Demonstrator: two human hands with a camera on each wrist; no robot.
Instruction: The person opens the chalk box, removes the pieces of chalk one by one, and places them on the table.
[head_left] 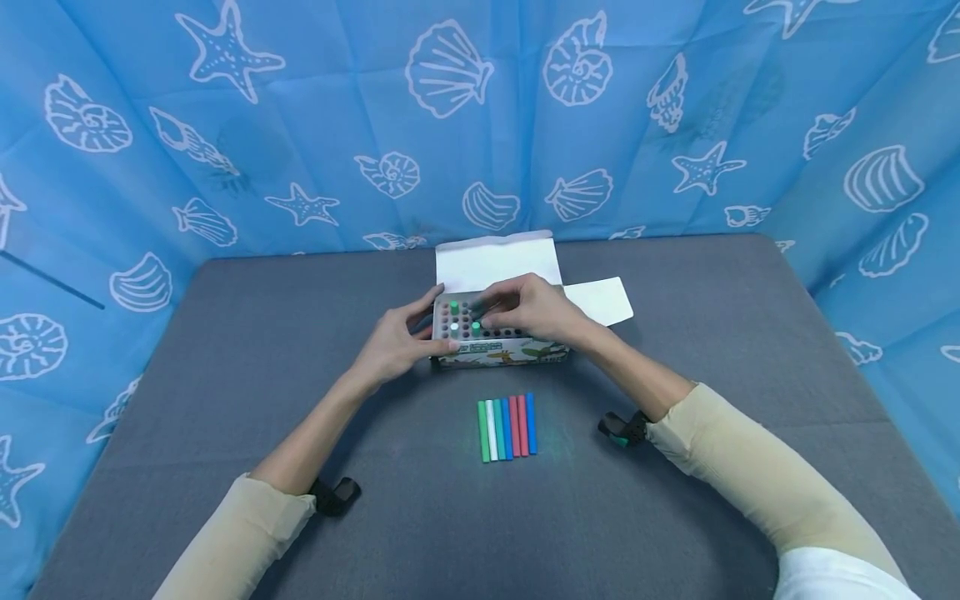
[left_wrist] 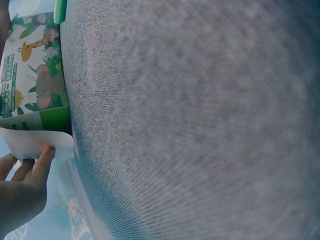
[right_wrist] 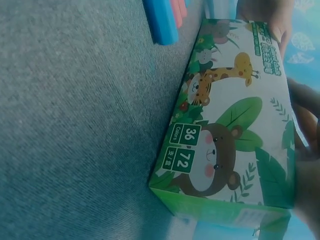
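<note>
A printed chalk box (head_left: 502, 353) stands on the table with its lid folded back and a grid of holes in its top. My left hand (head_left: 393, 340) grips the left end, thumb over the front edge and index finger at the back corner. In the left wrist view its fingers (left_wrist: 42, 170) press a white end flap (left_wrist: 35, 142). My right hand (head_left: 536, 308) reaches over the box, thumb and forefinger pinching at a green chalk stick (head_left: 476, 328) in the grid. Another green chalk (head_left: 453, 307) and a white chalk (head_left: 454, 327) stand in holes nearby.
Several chalk sticks (head_left: 507, 427) in green, white, blue and red lie side by side in front of the box. The open lid (head_left: 497, 260) leans back, and a side flap (head_left: 600, 300) sticks out right. A blue shell-patterned curtain (head_left: 517, 125) hangs behind the grey table (head_left: 360, 283).
</note>
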